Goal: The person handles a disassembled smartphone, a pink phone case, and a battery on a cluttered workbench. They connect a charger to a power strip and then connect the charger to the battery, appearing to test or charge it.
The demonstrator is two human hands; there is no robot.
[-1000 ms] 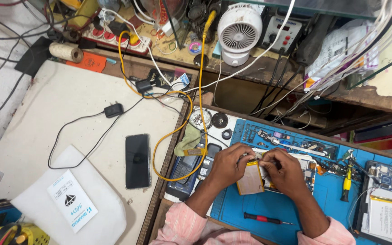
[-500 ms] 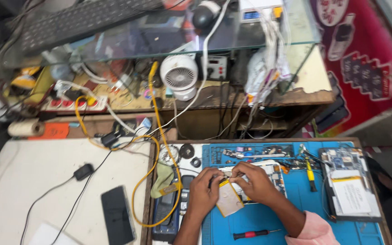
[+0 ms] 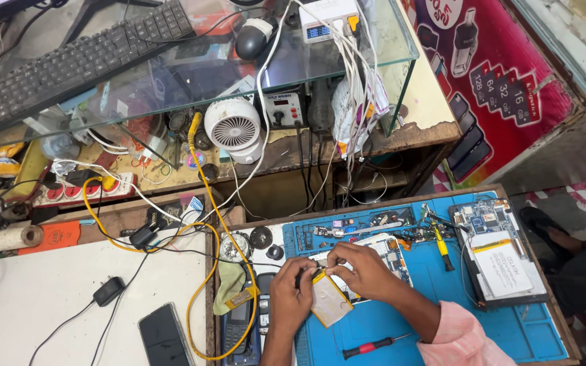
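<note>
Blue repair mat: your left hand and right hand both pinch the flat battery; open mat lies rightward.

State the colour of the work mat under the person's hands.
The work mat is blue, clearest in the head view.

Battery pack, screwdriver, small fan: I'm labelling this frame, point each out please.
Battery pack [image 3: 330, 299], head view, on its flat silvery face.
Screwdriver [image 3: 369, 348], head view, on its red handle.
Small fan [image 3: 232, 131], head view, on its round grille.
</note>
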